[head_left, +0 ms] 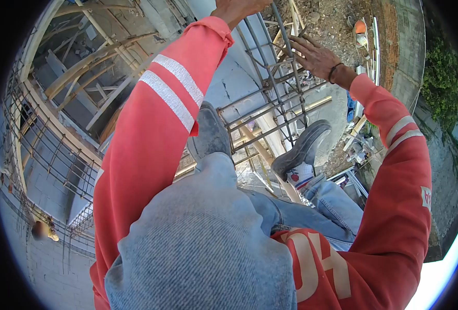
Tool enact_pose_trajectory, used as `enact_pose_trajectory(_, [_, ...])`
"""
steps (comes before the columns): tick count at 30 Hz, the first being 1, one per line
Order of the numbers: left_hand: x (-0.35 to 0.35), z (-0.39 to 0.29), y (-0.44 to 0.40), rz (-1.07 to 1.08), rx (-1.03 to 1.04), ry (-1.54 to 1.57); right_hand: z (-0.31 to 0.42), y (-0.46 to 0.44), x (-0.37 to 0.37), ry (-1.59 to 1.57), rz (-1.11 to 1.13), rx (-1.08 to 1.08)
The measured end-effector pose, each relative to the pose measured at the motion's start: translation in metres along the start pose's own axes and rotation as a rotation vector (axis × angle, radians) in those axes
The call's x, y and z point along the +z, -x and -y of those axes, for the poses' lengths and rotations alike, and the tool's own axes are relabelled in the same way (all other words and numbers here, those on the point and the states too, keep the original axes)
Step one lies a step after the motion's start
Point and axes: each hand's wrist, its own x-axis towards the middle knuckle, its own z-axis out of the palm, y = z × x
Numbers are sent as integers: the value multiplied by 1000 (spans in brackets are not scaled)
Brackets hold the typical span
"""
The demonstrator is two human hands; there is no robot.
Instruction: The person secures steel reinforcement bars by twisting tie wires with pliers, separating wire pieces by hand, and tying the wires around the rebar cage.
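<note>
Jeans (203,243) are looming nearest. Right hand (317,58) is splaying wide at rebar (273,83), apparently positioning, next needing firm hold; left hand (239,9), cannot tell.

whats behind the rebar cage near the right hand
Through the gaps in the rebar cage, a pale grey surface and light timber show. Whatever lies directly behind the bars and the right hand is covered.

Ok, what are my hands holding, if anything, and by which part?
Your right hand is spread beside the rebar, no grip visible; your left hand runs out of frame, so any hold there can't be told.
</note>
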Motion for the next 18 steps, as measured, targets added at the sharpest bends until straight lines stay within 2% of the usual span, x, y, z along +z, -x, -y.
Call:
enact_pose_trajectory(3, [-2,1,-2,22,1,-32,5,-1,-16,50,105,1])
enact_pose_trajectory(5, [-4,1,-1,56,1,-10,7,-1,-14,37,54,24])
enact_pose_trajectory(7, [-6,-1,-1,59,-4,-30,10,-6,-25,20,141,62])
enact_pose_trajectory(11, [-4,-2,-1,27,2,-51,18,-4,-26,30,119,104])
enact_pose_trajectory(13, [-6,0,-2,53,8,-42,21,-2,-29,123,174,77])
enact_pose_trajectory(16, [-8,-2,-3,81,16,-46,22,-10,-32,91,255,115])
enact_pose_trajectory(18, [-8,-2,-1,86,18,-57,22,-11,-33,166,192,107])
